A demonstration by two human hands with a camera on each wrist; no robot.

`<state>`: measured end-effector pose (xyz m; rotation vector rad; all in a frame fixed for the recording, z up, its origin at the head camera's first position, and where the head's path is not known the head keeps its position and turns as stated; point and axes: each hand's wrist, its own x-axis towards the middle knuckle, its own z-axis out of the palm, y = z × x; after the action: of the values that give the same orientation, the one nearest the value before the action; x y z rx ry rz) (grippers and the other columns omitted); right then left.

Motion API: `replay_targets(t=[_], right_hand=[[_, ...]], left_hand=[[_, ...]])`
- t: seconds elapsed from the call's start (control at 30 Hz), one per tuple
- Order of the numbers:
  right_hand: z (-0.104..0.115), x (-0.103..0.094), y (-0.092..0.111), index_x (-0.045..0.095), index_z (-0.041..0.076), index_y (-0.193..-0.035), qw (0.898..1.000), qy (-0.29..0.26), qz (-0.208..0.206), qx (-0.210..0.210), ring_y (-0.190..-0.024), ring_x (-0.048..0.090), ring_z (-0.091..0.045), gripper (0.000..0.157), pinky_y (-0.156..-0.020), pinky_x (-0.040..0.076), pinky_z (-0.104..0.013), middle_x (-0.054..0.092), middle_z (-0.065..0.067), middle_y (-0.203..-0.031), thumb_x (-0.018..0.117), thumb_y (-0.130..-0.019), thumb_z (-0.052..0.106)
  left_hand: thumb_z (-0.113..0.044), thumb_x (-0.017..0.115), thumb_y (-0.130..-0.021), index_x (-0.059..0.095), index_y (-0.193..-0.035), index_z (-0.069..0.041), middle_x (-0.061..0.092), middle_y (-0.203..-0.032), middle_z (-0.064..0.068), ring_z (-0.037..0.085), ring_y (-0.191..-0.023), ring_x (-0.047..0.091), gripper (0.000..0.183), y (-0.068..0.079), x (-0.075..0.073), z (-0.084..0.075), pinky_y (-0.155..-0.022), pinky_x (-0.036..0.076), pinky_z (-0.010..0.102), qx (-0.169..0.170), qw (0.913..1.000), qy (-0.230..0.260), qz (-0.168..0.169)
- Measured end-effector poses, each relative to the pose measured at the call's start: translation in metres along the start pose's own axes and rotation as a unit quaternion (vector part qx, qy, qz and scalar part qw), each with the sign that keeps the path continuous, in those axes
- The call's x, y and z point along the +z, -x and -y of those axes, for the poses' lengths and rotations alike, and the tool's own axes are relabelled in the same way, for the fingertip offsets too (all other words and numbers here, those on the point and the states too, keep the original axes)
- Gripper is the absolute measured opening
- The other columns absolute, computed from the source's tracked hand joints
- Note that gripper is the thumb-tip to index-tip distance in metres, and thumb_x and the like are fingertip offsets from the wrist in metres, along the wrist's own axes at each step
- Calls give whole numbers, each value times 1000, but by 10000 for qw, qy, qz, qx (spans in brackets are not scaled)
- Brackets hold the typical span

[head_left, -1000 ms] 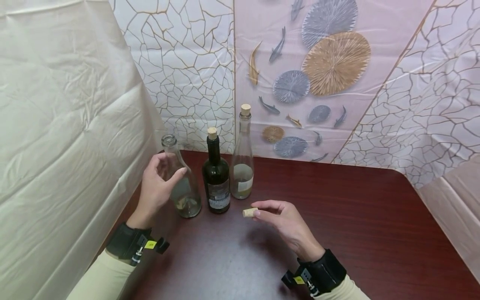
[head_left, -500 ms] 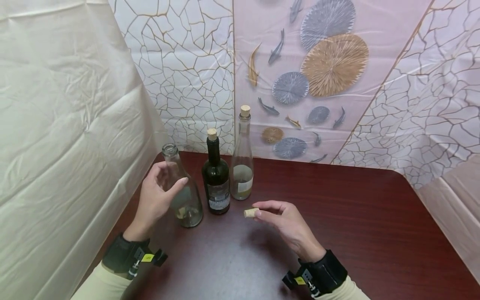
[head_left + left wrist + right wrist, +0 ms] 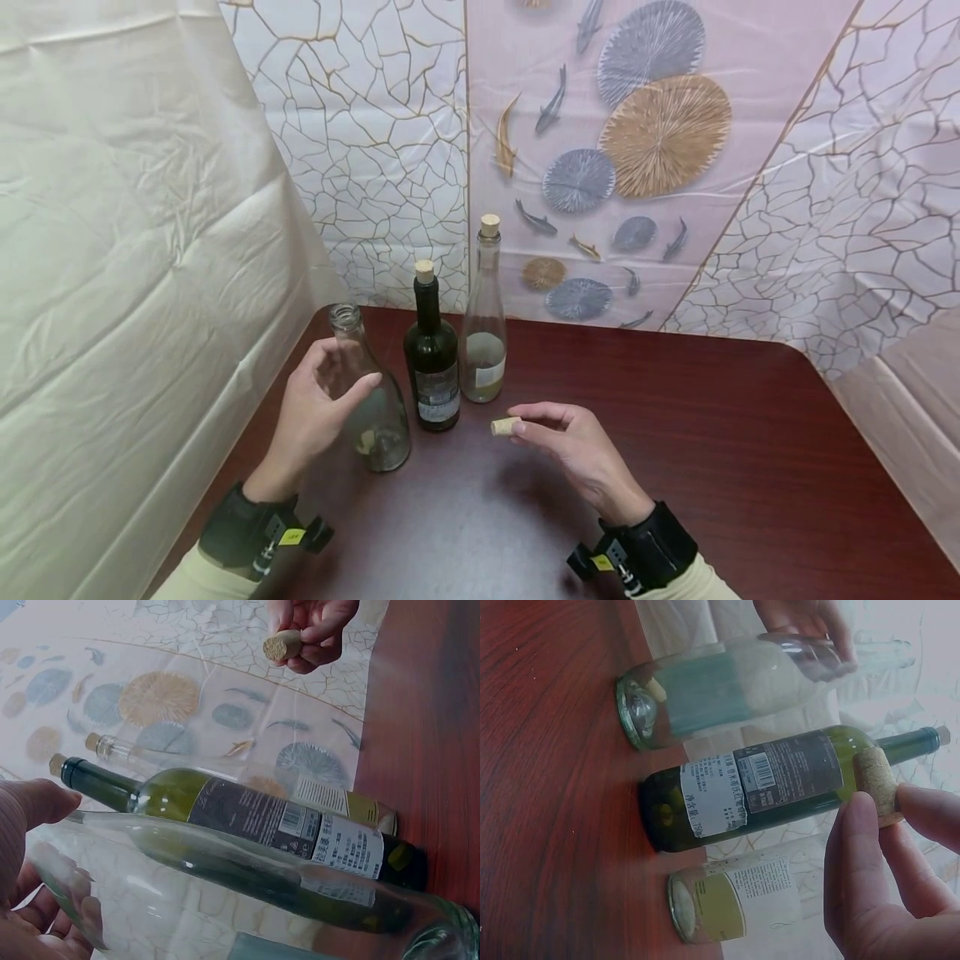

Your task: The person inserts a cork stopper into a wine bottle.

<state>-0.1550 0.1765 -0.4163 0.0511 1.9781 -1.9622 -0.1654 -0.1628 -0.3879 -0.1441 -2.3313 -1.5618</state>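
At the left of the head view, my left hand (image 3: pixel 307 421) curls its fingers and thumb around the upper body of a clear glass bottle (image 3: pixel 388 433). Its mouth (image 3: pixel 346 315) is uncorked, and a small tan piece (image 3: pixel 656 690) lies inside near the base. My right hand (image 3: pixel 577 454) pinches a cork (image 3: pixel 504 427) between thumb and fingertips, over the table and to the right of the bottles. In the right wrist view the cork (image 3: pixel 876 784) overlaps the dark green bottle's shoulder. Part of the clear bottle is hidden behind my left hand.
A dark green wine bottle (image 3: pixel 429 342) and a slim clear bottle (image 3: pixel 484 329) stand upright beside the held one, both corked. The reddish-brown table (image 3: pixel 712 433) extends to the right. Patterned cloth (image 3: pixel 390 167) hangs behind, and a pale cloth (image 3: pixel 150 250) borders the left side.
My left hand has moved the clear bottle toward me and slightly right along the table. My right hand, with the cork, has hardly moved.
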Motion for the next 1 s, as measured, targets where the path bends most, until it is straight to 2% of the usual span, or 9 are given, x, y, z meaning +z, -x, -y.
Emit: replay_targets(t=[0.33, 0.47, 0.63, 1.0], right_hand=[[1, -2, 3, 74, 5, -125, 9999, 55, -88, -57, -103, 74, -16, 34, -90, 61, -29, 70, -13, -135, 79, -93, 17], [1, -3, 4, 74, 5, -125, 9999, 76, -129, -74, -103, 74, -16, 35, -91, 61, -30, 72, -11, -131, 79, -93, 18], [2, -3, 5, 74, 5, -126, 9999, 30, -122, -74, -104, 74, -15, 36, -97, 61, -36, 73, -10, -129, 80, -93, 18], [2, -4, 6, 72, 3, -128, 9999, -63, -94, -119, -106, 75, -16, 38, -96, 61, -34, 74, -8, -127, 80, -93, 18]], left_hand=[[-18, 84, -90, 60, -129, -7, 62, -126, 3, 8, -110, 57, 47, 10, 3, -5, -94, 45, 7, 52, 9998, 79, 175], [-16, 84, -89, 60, -128, -7, 63, -125, 2, 7, -108, 57, 46, 14, 5, -6, -91, 46, 8, 136, 9997, 94, 205], [-13, 84, -89, 61, -127, -6, 63, -121, 3, 9, -103, 56, 45, 17, 10, -7, -86, 47, 11, 285, 9991, 150, 273], [-12, 84, -89, 61, -127, -7, 65, -125, 5, 11, -104, 57, 45, 21, 21, -12, -85, 48, 14, 414, 9977, 235, 491]])
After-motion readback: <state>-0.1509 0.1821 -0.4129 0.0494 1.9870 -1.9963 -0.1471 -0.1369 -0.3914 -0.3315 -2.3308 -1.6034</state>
